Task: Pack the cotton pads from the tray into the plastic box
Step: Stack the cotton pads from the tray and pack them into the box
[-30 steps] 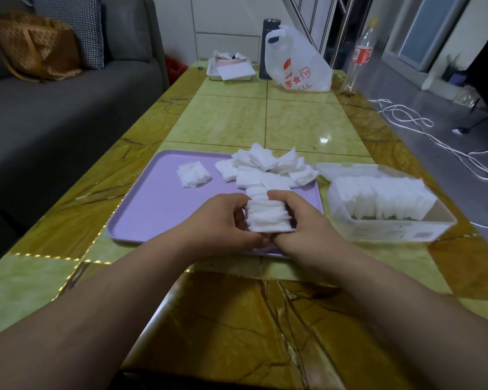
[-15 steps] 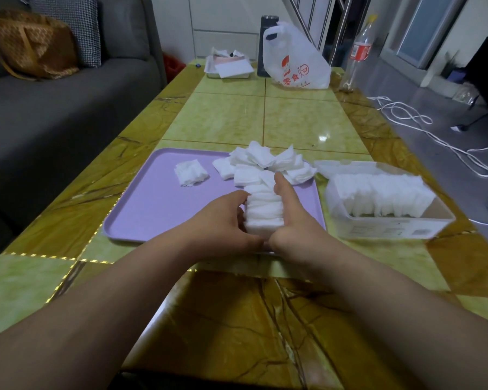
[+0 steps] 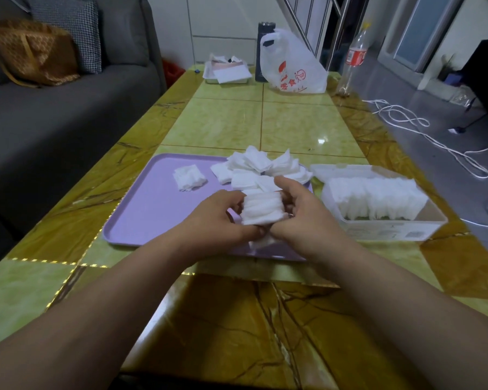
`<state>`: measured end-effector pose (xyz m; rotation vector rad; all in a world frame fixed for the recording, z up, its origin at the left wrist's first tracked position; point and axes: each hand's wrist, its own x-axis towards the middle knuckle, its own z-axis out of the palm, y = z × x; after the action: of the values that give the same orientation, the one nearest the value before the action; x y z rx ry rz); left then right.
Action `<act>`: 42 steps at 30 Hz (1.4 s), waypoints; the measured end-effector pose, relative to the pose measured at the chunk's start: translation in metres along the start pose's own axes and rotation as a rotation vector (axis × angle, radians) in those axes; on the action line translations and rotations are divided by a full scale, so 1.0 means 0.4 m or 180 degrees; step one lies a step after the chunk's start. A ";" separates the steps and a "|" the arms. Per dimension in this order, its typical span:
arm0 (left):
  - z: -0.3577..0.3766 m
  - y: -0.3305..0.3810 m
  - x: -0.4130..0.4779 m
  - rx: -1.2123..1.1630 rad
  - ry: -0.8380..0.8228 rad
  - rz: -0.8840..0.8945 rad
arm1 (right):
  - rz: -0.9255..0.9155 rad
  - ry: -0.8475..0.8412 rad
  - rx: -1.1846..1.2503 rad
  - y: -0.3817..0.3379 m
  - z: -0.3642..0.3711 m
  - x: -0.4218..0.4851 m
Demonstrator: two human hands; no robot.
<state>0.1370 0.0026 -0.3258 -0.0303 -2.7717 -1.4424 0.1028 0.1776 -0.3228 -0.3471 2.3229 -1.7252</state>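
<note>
A stack of white cotton pads (image 3: 262, 208) is held between both hands just above the near right part of the purple tray (image 3: 152, 212). My left hand (image 3: 217, 220) grips its left side and my right hand (image 3: 302, 212) grips its right side, thumb up behind it. A loose heap of cotton pads (image 3: 262, 167) lies at the tray's far right, and a small separate pile (image 3: 188, 177) lies further left. The clear plastic box (image 3: 383, 229) stands right of the tray, with a row of pads (image 3: 375, 197) upright inside it.
At the table's far end stand a white plastic bag (image 3: 292, 64), a dark flask (image 3: 264, 38), a small white tray with papers (image 3: 227, 71) and a plastic bottle (image 3: 354, 59). A grey sofa (image 3: 54, 108) runs along the left. White cable (image 3: 423, 130) lies on the floor at the right.
Both hands have lifted the gathered stack slightly off the tray and squared it; my right thumb has shifted from along the stack's side to behind it.
</note>
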 end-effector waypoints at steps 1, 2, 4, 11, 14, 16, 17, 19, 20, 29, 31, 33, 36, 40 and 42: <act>-0.004 0.002 -0.003 -0.0150 0.0046 -0.0033 | -0.0032 -0.0012 0.0057 -0.008 -0.006 -0.001; -0.005 0.007 -0.004 -0.0309 0.0015 -0.0075 | -0.0059 -0.0033 0.0134 -0.014 -0.019 -0.002; -0.001 0.020 -0.007 -0.0742 -0.0167 -0.0074 | -0.0053 -0.0158 0.0362 -0.023 -0.047 -0.003; 0.064 0.122 0.029 -0.1540 -0.0419 0.0045 | -0.0026 -0.0088 0.0738 -0.026 -0.170 -0.023; 0.101 0.181 0.066 -0.1749 -0.0429 -0.0010 | -0.0012 0.0420 0.0704 -0.029 -0.216 -0.029; 0.144 0.226 0.095 -0.1662 -0.0390 -0.0044 | -0.0005 0.0860 0.0485 -0.037 -0.259 -0.038; 0.163 0.238 0.108 -0.1547 -0.0293 -0.0065 | 0.0013 0.1063 0.0360 -0.043 -0.275 -0.043; 0.210 0.244 0.136 -0.1030 0.0015 -0.0018 | 0.0107 0.1418 0.0132 -0.034 -0.312 -0.048; 0.230 0.241 0.147 -0.0621 0.0174 0.0051 | 0.0179 0.1515 -0.0015 -0.021 -0.328 -0.049; 0.287 0.208 0.151 -0.0623 0.0162 -0.0288 | 0.0773 0.1094 -0.1601 0.011 -0.358 -0.022; 0.286 0.204 0.150 -0.0648 0.0118 -0.0344 | 0.0968 0.1031 -0.1891 0.007 -0.353 -0.010; 0.286 0.199 0.152 -0.0645 0.0098 -0.0349 | 0.1110 0.0964 -0.2180 0.007 -0.344 0.002; 0.286 0.193 0.155 -0.0686 0.0080 -0.0349 | 0.1159 0.1028 -0.2288 0.006 -0.337 0.007; 0.289 0.188 0.157 -0.0803 0.0053 -0.0284 | 0.1091 0.0876 -0.2551 -0.011 -0.332 0.005; 0.290 0.188 0.157 -0.0844 0.0033 -0.0226 | 0.1101 0.0728 -0.2641 -0.024 -0.331 0.004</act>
<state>0.0756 0.1413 -0.3291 0.0725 -2.5773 -1.8110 0.0596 0.2939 -0.2762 0.1379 2.9453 -0.6136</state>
